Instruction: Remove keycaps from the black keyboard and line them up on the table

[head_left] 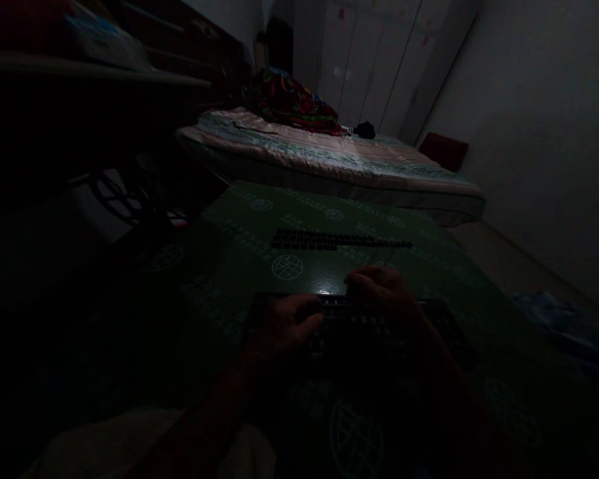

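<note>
A dark computer keyboard lies across the green table in front of me, partly lost in shadow. My left hand is closed over its left part, with thumb and fingers bent onto it. Above the back edge of the keyboard, my right hand is pinched closed. Two thin prongs, apparently of a wire keycap puller, stick up from the right fingers; the rest is hidden in the hand. Beyond both hands, several black keycaps stand in long rows on the table.
The green table has white printed emblems and lettering. Past its far edge is a bed with a red patterned blanket. A shelf or desk stands at the left; crumpled cloth lies at the right. The room is very dark.
</note>
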`<action>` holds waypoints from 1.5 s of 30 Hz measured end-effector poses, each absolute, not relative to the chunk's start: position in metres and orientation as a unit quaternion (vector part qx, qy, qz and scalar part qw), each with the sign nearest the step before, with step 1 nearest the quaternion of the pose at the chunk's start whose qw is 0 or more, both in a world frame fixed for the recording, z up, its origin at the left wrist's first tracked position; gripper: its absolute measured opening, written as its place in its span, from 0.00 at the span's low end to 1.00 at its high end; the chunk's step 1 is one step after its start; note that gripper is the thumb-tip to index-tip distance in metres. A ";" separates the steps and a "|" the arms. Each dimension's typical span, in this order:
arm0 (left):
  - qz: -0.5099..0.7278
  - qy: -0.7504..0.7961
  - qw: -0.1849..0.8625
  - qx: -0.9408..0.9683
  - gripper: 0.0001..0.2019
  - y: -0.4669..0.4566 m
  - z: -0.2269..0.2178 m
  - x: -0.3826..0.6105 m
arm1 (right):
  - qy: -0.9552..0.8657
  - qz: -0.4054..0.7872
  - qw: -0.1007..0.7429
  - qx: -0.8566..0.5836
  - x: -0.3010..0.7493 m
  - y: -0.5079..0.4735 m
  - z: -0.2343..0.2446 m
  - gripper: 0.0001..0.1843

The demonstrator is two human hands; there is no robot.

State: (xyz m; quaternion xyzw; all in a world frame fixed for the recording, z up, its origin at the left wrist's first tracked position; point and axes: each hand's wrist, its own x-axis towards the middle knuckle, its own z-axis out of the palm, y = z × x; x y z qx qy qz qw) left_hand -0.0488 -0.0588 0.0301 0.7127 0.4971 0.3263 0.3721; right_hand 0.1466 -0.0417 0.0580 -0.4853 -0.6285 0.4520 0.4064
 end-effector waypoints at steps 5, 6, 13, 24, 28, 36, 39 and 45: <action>0.303 0.471 0.252 0.789 0.11 -0.061 0.029 -0.041 | -0.716 0.432 0.315 -0.448 0.157 -0.045 0.069 0.12; 0.296 0.465 0.237 0.800 0.11 -0.061 0.029 -0.039 | -0.728 0.419 0.307 -0.447 0.158 -0.046 0.069 0.11; 0.217 0.442 0.188 0.850 0.09 -0.058 0.028 -0.024 | -0.764 0.377 0.280 -0.442 0.166 -0.046 0.055 0.12; 0.128 0.453 0.137 0.872 0.09 -0.050 0.022 -0.011 | -0.768 0.399 0.317 -0.389 0.169 -0.043 0.036 0.11; 0.078 0.445 0.123 0.884 0.11 -0.046 0.025 -0.008 | -0.780 0.383 0.320 -0.378 0.168 -0.042 0.035 0.10; 0.042 0.473 0.205 0.856 0.10 -0.031 0.028 -0.004 | -0.733 0.436 0.330 -0.404 0.160 -0.046 0.032 0.12; 0.050 0.491 0.202 0.846 0.10 -0.033 0.029 -0.002 | -0.715 0.441 0.351 -0.414 0.157 -0.047 0.026 0.12; 0.079 0.517 0.238 0.818 0.12 -0.037 0.024 -0.003 | -0.752 0.339 0.339 -0.453 0.150 -0.045 0.019 0.13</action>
